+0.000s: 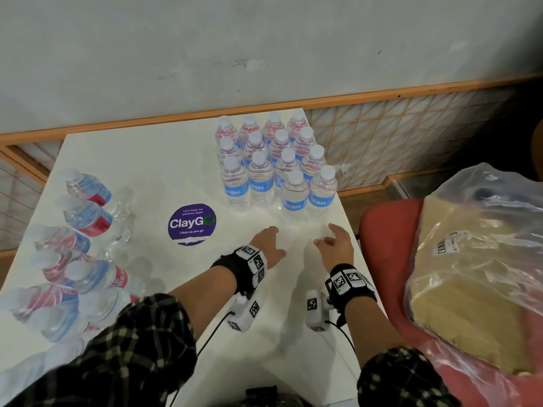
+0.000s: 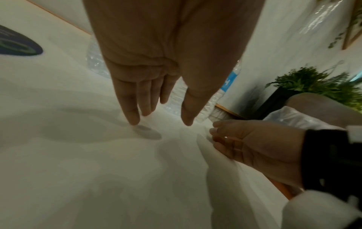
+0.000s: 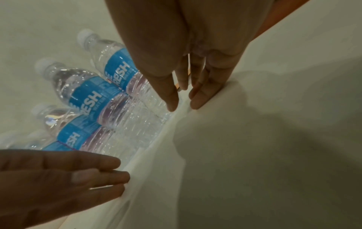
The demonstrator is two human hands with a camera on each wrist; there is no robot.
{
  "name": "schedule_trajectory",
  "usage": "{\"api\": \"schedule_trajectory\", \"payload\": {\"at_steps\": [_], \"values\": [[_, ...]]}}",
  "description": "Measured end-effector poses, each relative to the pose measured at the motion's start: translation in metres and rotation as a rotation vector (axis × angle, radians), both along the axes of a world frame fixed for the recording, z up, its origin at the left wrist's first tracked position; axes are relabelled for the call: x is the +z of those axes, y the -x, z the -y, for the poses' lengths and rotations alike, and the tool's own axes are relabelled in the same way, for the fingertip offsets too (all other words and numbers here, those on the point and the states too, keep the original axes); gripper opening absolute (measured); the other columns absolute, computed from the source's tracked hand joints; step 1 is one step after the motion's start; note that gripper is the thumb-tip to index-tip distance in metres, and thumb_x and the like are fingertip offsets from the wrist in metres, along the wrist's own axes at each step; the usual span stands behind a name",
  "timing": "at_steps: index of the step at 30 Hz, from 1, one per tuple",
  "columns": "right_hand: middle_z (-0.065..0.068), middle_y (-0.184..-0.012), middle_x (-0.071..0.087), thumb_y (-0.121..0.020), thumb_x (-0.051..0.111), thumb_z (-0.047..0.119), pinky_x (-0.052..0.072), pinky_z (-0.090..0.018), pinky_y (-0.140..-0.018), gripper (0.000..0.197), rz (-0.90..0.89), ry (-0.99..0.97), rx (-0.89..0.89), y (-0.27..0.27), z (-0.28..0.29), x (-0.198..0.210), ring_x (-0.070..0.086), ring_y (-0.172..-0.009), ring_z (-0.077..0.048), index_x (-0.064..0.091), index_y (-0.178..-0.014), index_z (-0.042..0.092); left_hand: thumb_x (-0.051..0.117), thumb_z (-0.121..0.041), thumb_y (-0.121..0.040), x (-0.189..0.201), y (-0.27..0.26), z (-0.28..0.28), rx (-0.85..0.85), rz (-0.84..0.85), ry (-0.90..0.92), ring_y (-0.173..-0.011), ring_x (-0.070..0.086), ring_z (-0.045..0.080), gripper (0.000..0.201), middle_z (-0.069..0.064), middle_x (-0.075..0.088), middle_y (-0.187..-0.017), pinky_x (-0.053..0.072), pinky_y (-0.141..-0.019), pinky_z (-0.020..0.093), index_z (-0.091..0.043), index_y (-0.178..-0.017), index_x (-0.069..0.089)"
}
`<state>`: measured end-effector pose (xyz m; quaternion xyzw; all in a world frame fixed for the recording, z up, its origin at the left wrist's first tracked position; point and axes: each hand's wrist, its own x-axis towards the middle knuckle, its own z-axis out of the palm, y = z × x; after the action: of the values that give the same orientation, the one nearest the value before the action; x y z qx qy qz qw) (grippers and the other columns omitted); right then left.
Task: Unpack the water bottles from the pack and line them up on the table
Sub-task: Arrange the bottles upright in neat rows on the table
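Note:
Several clear water bottles point(image 1: 273, 165) with blue labels stand upright in rows at the back right of the white table point(image 1: 147, 160); the right wrist view shows the front ones point(image 3: 94, 96). More bottles point(image 1: 73, 254) lie on their sides in torn clear wrap along the left edge. My left hand point(image 1: 269, 245) and right hand point(image 1: 335, 245) are side by side just in front of the standing rows. Both are empty. The left hand point(image 2: 161, 122) has straight fingers close to the tabletop. The right hand point(image 3: 184, 106) points down at the table near the nearest bottle's base.
A round purple ClayGo sticker point(image 1: 192, 224) lies mid-table. A red chair point(image 1: 382, 230) at the right carries a big clear plastic bag point(image 1: 476, 274) of tan goods. The table's right edge runs beside my right hand. A green plant point(image 2: 313, 80) stands beyond.

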<state>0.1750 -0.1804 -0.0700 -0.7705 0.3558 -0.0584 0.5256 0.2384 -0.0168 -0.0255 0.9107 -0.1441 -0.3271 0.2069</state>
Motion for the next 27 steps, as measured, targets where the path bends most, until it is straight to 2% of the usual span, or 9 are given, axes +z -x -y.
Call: {"api": "schedule_trajectory", "payload": {"at_steps": [6, 14, 18, 23, 25, 27], "values": [[-0.004, -0.138, 0.044, -0.081, 0.067, 0.003, 0.040, -0.022, -0.089, 0.040, -0.037, 0.085, 0.029, 0.038, -0.020, -0.006, 0.055, -0.090, -0.016, 0.059, -0.120, 0.005, 0.060, -0.032, -0.090, 0.038, 0.043, -0.031, -0.165, -0.074, 0.024, -0.120, 0.053, 0.023, 0.051, 0.007, 0.053, -0.136, 0.040, -0.100, 0.028, -0.013, -0.134, 0.044], [-0.006, -0.142, 0.040, -0.083, 0.065, 0.004, 0.036, -0.021, -0.089, 0.036, -0.118, 0.163, 0.000, 0.087, -0.079, -0.003, 0.058, -0.101, -0.025, 0.062, -0.118, 0.003, 0.051, -0.037, -0.094, 0.110, 0.087, -0.133, -0.389, 0.114, 0.078, -0.121, 0.051, 0.020, 0.044, 0.001, 0.052, -0.135, 0.041, -0.101, 0.033, -0.018, -0.133, 0.045], [-0.010, -0.141, 0.041, -0.084, 0.066, 0.007, 0.037, -0.022, -0.087, 0.036, -0.121, 0.138, -0.020, 0.100, -0.114, 0.002, 0.058, -0.103, -0.028, 0.061, -0.120, 0.004, 0.050, -0.040, -0.093, 0.129, 0.091, -0.190, -0.409, 0.232, 0.054, -0.124, 0.048, 0.018, 0.046, -0.002, 0.050, -0.136, 0.039, -0.103, 0.035, -0.021, -0.134, 0.044], [-0.010, -0.129, 0.051, -0.086, 0.064, 0.015, 0.045, -0.027, -0.087, 0.036, -0.106, 0.055, 0.053, 0.102, -0.176, 0.013, 0.058, -0.106, -0.025, 0.059, -0.122, 0.015, 0.054, -0.042, -0.091, 0.137, 0.085, -0.250, -0.360, 0.300, 0.003, -0.125, 0.045, 0.018, 0.047, -0.003, 0.048, -0.136, 0.036, -0.105, 0.035, -0.022, -0.133, 0.045], [-0.008, -0.127, 0.054, -0.086, 0.065, 0.015, 0.048, -0.030, -0.088, 0.036, -0.076, 0.009, 0.104, 0.098, -0.205, 0.018, 0.059, -0.105, -0.022, 0.059, -0.121, 0.017, 0.059, -0.041, -0.088, 0.138, 0.085, -0.269, -0.345, 0.333, -0.015, -0.120, 0.046, 0.019, 0.045, -0.001, 0.049, -0.130, 0.037, -0.103, 0.034, -0.022, -0.128, 0.050], [-0.007, -0.125, 0.056, -0.084, 0.066, 0.014, 0.046, -0.026, -0.086, 0.037, -0.009, -0.030, 0.163, 0.090, -0.235, 0.028, 0.059, -0.102, -0.020, 0.059, -0.120, 0.017, 0.064, -0.041, -0.084, 0.139, 0.086, -0.284, -0.335, 0.379, -0.027, -0.110, 0.048, 0.019, 0.038, 0.000, 0.050, -0.117, 0.040, -0.097, 0.033, -0.022, -0.116, 0.057]]}}
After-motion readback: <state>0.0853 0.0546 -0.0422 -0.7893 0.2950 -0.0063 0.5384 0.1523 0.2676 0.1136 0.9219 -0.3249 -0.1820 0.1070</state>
